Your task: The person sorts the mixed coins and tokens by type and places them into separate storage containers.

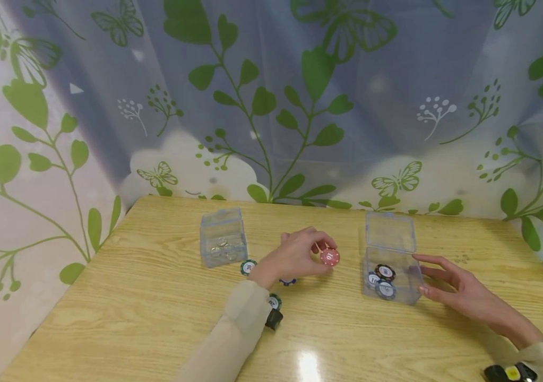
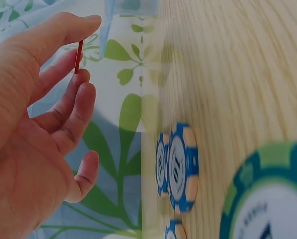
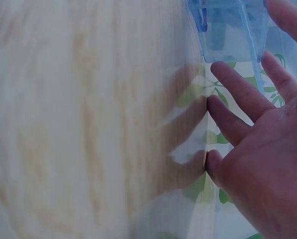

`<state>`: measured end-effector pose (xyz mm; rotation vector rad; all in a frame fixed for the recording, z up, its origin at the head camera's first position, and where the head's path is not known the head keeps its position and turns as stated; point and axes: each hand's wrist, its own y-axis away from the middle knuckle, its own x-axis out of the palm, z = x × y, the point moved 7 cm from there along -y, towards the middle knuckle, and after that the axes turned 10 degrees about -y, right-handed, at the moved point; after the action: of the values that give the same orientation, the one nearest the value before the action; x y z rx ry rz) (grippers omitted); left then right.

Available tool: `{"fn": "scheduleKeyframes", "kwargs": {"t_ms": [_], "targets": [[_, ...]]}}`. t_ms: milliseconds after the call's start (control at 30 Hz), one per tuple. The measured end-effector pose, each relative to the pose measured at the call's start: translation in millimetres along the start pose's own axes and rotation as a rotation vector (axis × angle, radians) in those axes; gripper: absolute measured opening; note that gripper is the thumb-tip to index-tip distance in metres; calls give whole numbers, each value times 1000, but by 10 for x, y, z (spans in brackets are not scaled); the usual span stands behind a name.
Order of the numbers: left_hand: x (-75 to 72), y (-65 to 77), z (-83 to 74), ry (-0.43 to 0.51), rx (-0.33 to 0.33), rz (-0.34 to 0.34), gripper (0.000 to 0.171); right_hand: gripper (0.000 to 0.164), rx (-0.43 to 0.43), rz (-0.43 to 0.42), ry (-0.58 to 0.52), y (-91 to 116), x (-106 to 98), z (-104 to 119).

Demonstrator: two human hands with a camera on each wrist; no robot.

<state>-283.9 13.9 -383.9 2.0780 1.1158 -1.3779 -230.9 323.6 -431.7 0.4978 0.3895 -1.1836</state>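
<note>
My left hand [image 1: 295, 257] pinches a red poker chip [image 1: 330, 257] between thumb and fingertips, above the table. Edge-on in the left wrist view, the red chip [image 2: 78, 57] shows as a thin line. To its right, a clear plastic box [image 1: 395, 254] stands with its lid raised, holding a black chip [image 1: 385, 272] and blue-and-white chips [image 1: 386, 289]. Fingertips of my right hand [image 1: 467, 292] touch that box's right side, fingers extended. Around the left forearm lie green chips [image 1: 248, 267] and a partly hidden blue chip [image 1: 287, 281].
A second clear box [image 1: 223, 254], lid raised, stands at the left with several small, pale, ring-like pieces inside. Behind the wooden table [image 1: 109, 318] hangs a leaf-patterned curtain [image 1: 271, 106]. Close to the left wrist camera are blue chips [image 2: 183, 167] and a green chip [image 2: 267, 199].
</note>
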Motion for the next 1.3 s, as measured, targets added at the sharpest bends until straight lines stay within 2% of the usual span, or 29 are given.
{"fn": "scheduleKeyframes", "kwargs": {"t_ms": [367, 767, 1300], "targets": [[42, -101, -178, -6, 27, -24, 41, 68, -12, 3, -7, -3, -4, 1], [128, -212, -388, -8, 73, -13, 41, 68, -17, -5, -15, 1, -4, 14], [263, -339, -612, 15, 117, -9, 39, 67, -26, 28, -6, -16, -5, 2]]}}
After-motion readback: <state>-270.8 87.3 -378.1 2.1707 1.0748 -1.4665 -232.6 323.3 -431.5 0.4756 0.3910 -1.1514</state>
